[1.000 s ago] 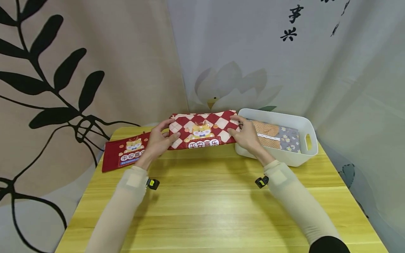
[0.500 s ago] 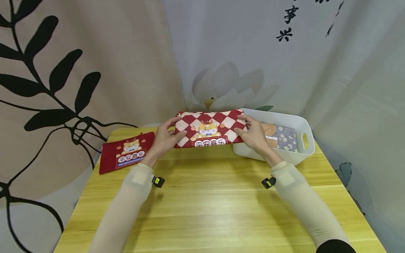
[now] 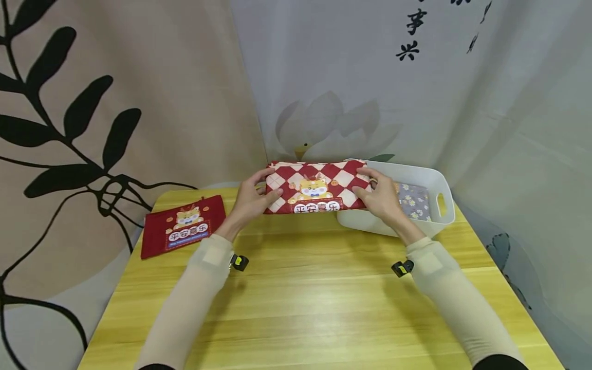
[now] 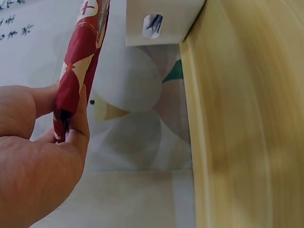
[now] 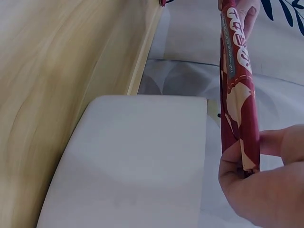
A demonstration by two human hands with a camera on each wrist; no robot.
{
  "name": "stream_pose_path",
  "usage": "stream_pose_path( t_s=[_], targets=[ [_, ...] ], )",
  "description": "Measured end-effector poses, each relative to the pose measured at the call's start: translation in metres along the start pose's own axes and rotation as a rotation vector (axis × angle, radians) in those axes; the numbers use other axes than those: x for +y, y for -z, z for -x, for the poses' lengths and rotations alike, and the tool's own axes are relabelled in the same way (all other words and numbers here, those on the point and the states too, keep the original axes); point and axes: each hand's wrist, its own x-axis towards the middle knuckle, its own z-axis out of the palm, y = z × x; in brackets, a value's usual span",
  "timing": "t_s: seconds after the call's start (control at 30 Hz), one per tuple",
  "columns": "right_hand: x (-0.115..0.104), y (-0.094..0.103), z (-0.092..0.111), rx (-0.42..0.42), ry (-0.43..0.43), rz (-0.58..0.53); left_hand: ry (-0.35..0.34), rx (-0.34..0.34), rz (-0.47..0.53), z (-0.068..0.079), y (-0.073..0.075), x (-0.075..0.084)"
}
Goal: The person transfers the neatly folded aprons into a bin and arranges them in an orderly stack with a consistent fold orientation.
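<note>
A flat red-and-cream checked fabric pouch point(image 3: 316, 185) with a cartoon animal and white lettering is held up between both hands near the table's back edge. My left hand point(image 3: 250, 201) pinches its left end, thumb on the printed front and fingers behind. At the other end, my right hand point(image 3: 383, 198) grips it the same way. Both wrist views show the pouch edge-on, its layers folded together. Its right end overlaps the white plastic basket point(image 3: 356, 223) in the head view. A dark red pouch point(image 3: 184, 226) with a similar print lies on the table, left of my left hand.
Inside the basket is a grey-blue floral cloth item point(image 3: 414, 202), partly hidden by my right hand. The basket stands at the back right of the wooden table point(image 3: 314, 303). A printed curtain point(image 3: 347, 67) hangs right behind the table.
Both hands have carried the checked pouch to the right, so it now covers more of the basket and its contents. The view has turned slightly right; the dark red pouch stays on the table.
</note>
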Motion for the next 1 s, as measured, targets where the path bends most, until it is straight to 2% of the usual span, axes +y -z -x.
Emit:
stream_pose_path(
  t_s=[0.5,1.0],
  targets=[
    [0.006,0.021,0.01,0.041,-0.034,0.007,-0.018,-0.037,-0.002,-0.009,-0.023,0.005],
    [0.014,0.05,0.001,0.04,-0.033,0.042,-0.006,-0.06,-0.021,-0.026,-0.047,0.019]
  ],
)
